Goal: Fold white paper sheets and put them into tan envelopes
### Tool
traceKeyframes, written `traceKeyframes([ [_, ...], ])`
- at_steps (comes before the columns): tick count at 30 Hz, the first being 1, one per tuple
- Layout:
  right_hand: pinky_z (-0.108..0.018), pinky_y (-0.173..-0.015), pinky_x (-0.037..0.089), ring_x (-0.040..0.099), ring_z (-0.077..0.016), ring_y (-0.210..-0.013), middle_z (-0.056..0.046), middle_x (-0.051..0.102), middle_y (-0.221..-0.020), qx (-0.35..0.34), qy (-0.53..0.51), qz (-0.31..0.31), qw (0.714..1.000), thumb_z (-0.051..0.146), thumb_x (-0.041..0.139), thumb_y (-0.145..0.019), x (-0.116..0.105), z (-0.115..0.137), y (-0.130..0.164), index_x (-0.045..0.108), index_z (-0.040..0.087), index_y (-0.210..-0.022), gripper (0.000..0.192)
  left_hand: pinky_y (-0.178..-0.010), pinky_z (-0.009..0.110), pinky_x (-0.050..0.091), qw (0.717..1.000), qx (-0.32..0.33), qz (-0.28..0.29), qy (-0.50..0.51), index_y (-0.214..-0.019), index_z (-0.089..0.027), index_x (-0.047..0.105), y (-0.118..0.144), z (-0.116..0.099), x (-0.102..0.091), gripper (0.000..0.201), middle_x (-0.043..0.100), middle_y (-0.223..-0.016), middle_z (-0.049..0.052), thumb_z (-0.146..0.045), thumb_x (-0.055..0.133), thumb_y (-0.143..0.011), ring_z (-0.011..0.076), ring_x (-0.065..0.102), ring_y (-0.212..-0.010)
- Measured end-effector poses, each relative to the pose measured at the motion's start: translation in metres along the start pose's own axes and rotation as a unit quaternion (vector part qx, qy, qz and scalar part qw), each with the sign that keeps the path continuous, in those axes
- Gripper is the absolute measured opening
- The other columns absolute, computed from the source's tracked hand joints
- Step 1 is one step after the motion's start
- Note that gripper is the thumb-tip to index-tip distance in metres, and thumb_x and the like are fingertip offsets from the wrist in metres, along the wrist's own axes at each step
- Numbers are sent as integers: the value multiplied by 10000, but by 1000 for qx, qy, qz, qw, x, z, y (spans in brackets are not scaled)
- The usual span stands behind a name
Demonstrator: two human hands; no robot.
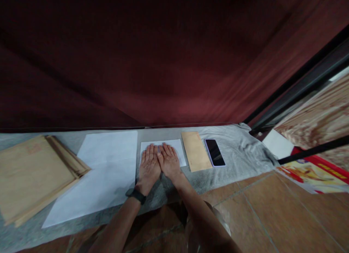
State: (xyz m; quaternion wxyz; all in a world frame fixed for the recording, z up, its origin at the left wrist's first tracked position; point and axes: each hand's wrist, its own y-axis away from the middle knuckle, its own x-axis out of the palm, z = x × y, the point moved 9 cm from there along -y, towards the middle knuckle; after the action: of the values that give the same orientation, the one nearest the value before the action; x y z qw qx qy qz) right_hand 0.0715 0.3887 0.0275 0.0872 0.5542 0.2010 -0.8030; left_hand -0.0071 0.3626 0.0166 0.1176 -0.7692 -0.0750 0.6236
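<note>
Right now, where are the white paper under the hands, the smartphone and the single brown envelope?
White paper (pixel 180 151): head view, bare right end.
Smartphone (pixel 215 153): head view, dark screen.
Single brown envelope (pixel 196 151): head view, face centre.

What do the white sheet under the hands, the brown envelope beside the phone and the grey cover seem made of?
White sheet: likely matte paper, flat and without shine. Brown envelope: probably kraft paper, dull tan with crisp straight edges. Grey cover: soft fabric, perhaps fleece or plush, judging by its wrinkles and mottled, fuzzy surface.

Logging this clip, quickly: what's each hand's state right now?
Left hand: open, flat on the smaller white paper.
Right hand: open, flat on the same paper.
</note>
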Motion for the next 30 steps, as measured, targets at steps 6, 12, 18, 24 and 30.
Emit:
traceKeyframes([
  [6, -448, -1223, 308, 365, -251, -1493, -140, 401, -1598, 20, 62, -28, 997, 380, 398, -1074, -1, -23, 8, 417, 137, -1543, 529, -1231, 550, 252, 999, -21, -19, 17, -1535, 4, 357, 2, 3, -7, 618, 344, -1604, 248, -247, 329, -971, 316, 224, -1546],
  [12, -446, -1209, 328, 379, -267, -1483, -179, 410, -1586, 27, 77, -65, 995, 398, 400, -1073, -7, -44, 16, 394, 73, -1542, 571, -1242, 537, 221, 998, -57, -20, 17, -1518, 43, 361, 4, 12, -10, 634, 349, -1598, 266, -293, 330, -983, 327, 237, -1542],
  [18, -449, -1199, 349, 379, -278, -1482, -208, 413, -1577, 27, 75, -70, 994, 384, 401, -1074, -11, -54, 19, 407, 21, -1520, 576, -1245, 524, 221, 997, -73, -24, 12, -1495, 79, 380, 7, 19, -14, 653, 341, -1592, 296, -333, 339, -990, 352, 257, -1531],
  [24, -478, -1199, 345, 374, -290, -1485, -223, 394, -1580, 43, 71, -56, 995, 373, 418, -1066, -13, -54, 18, 403, 27, -1526, 576, -1235, 542, 241, 996, -79, -24, 15, -1505, 84, 353, 8, 23, -13, 664, 337, -1589, 304, -337, 332, -993, 356, 260, -1530],
  [30, -448, -1238, 282, 314, -234, -1519, -123, 348, -1629, -3, 23, -15, 1000, 351, 339, -1077, -7, -15, 11, 351, 136, -1576, 543, -1257, 533, 182, 1000, -8, -8, 9, -1565, -54, 329, 6, 1, -19, 602, 304, -1648, 171, -237, 290, -992, 295, 168, -1563],
])
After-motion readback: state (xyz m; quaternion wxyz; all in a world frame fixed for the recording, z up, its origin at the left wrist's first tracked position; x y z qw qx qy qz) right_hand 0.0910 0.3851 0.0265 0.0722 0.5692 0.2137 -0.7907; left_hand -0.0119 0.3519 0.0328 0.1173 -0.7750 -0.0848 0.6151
